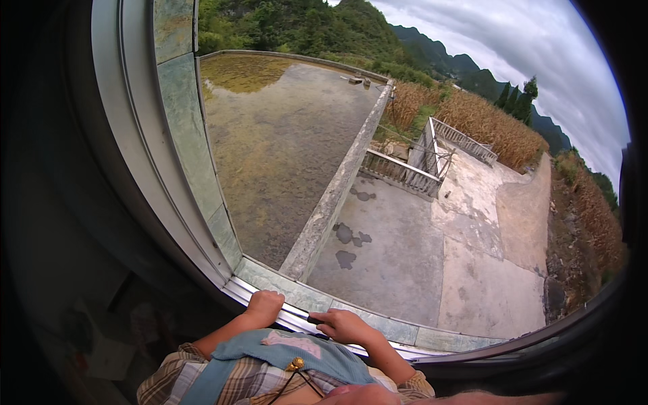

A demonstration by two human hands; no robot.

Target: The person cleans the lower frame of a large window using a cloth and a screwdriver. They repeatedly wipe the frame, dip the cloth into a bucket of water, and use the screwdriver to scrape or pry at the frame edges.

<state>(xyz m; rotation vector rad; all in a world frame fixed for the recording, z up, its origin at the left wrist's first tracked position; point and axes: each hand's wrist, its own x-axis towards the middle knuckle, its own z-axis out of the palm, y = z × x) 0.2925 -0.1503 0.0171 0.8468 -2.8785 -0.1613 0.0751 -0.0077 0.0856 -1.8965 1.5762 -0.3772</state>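
Observation:
Closed into a loose fist, my left hand [266,307] rests at the aluminium window track [293,315], knuckles towards the green tiled sill [316,300]. Its palm side is hidden, so I cannot tell whether it grips anything. A short distance to the right, my right hand [349,326] is shut on a small black object [315,320], index finger stretched along its top. Most of that object is hidden by the hand, and its kind is unclear. Below both hands is a blue apron [238,349] with a pink patch, over a plaid shirt.
A metal window frame [147,136] rises at left; another frame edge [506,352] curves at lower right. Outside lie a flat roof with shallow water [283,147], its concrete parapet [336,202], a lower concrete yard [390,253] and a balustrade [400,169]. Dry crops and hills stand beyond.

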